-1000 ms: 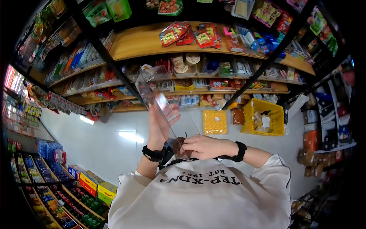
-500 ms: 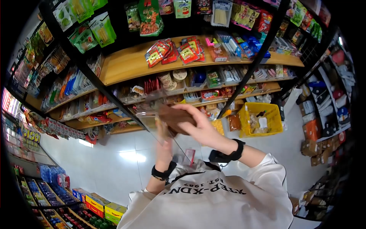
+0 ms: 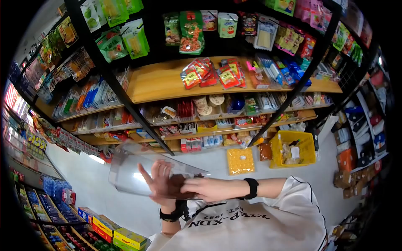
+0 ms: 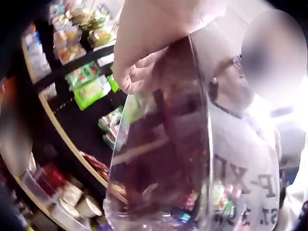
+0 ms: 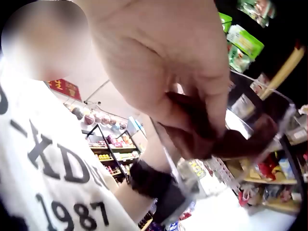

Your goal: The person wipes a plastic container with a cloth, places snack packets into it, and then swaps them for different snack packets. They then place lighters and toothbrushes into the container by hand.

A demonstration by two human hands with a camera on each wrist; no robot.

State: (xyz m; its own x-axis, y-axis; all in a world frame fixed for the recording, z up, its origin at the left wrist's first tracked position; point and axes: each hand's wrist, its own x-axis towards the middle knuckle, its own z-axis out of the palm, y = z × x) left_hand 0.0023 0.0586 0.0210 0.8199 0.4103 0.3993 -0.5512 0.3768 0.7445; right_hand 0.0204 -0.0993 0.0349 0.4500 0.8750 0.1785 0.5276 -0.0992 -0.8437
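A clear plastic box is held sideways in front of the chest, its wide end pointing left. My left hand holds it from beneath, its fingers showing through the see-through wall. The right hand grips a bunched brown cloth at the box's near end. In the right wrist view, thumb and fingers pinch the cloth against the plastic. The left wrist view looks through the box wall with the left hand above.
Ahead stands a wooden shelf with red snack packets on top and small goods on lower tiers. A yellow crate and a yellow packet sit on the floor. Boxed drinks are at lower left.
The box has swung from a steep tilt to lying sideways toward the left. My right hand, raised with the brown cloth half a second ago, has come down to the box's near end.
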